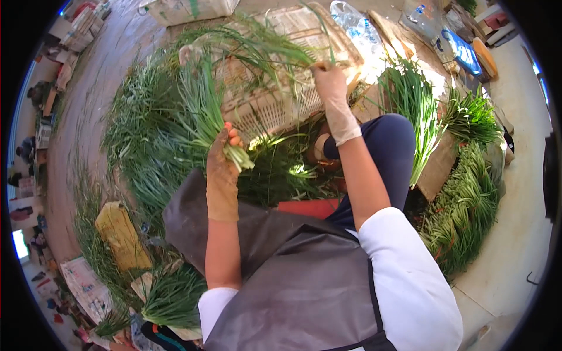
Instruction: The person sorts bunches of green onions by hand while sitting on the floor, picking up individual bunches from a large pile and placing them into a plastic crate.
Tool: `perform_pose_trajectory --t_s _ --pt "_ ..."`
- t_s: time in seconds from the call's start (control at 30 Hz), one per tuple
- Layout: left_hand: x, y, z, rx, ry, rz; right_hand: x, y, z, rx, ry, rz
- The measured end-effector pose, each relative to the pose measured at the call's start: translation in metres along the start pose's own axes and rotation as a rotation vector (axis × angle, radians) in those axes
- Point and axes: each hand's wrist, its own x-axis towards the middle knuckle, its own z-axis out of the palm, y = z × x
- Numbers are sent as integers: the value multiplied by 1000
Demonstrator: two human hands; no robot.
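My left hand (224, 157), in a dirty tan glove with reddish-orange fingertips showing, is closed round a bunch of garlic chives (202, 111). Their pale cut ends stick out below the fist and the green leaves fan upward. Up and to the right, my right hand (331, 88), in a pale thin glove, pinches a few long loose chive leaves (293, 51) that trail left over a worn plastic crate (275, 114). A large heap of chives (146, 117) lies left of the bunch.
Sorted chives (413, 99) lie right of my knee, near a smaller dark green bunch (473, 117) and a long stack of bundles (462, 210). A yellow sack (121, 237) is at lower left. A clear plastic bag (357, 26) and a white foam box (187, 10) are beyond the crate.
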Motion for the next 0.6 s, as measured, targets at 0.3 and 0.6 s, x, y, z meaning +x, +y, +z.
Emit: perform_pose_trajectory --t_s 0.3,0.6 --pt "-12 -32 13 3 53 -77 -103 -24 15 1072 -638 299" --pt "-16 -16 -7 130 254 34 -153 -6 41 631 -685 -63"
